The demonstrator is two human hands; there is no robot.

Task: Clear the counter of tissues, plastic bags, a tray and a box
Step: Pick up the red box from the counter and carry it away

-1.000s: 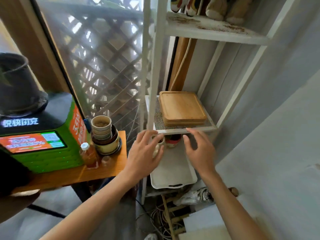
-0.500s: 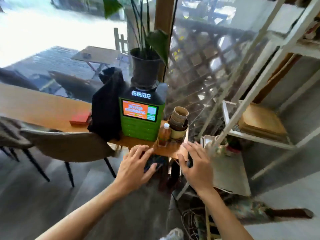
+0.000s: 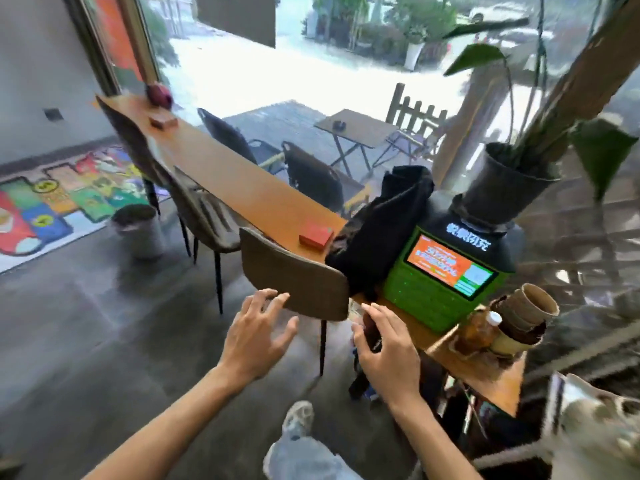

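A long wooden counter (image 3: 242, 183) runs from the far left to the near right. On it lie a red box (image 3: 316, 236) near the middle and a second reddish box (image 3: 163, 121) at the far end. My left hand (image 3: 258, 336) hovers in front of a chair back, fingers spread, holding nothing. My right hand (image 3: 384, 348) floats beside it near the counter's edge, fingers loosely spread and empty. No tissues or plastic bags are plainly visible. A white tray (image 3: 595, 424) shows blurred at the lower right.
A green kiosk (image 3: 440, 282) with a potted plant (image 3: 505, 185) on top, a black cloth (image 3: 384, 230), stacked paper cups (image 3: 526, 313) and a bottle (image 3: 479, 330) crowd the counter's near end. Chairs (image 3: 298, 282) line its side. A bin (image 3: 138, 230) stands on the floor.
The view has swung left from the white shelf to the long counter. Both hands left the tray on the shelf and now hover empty near the chair.
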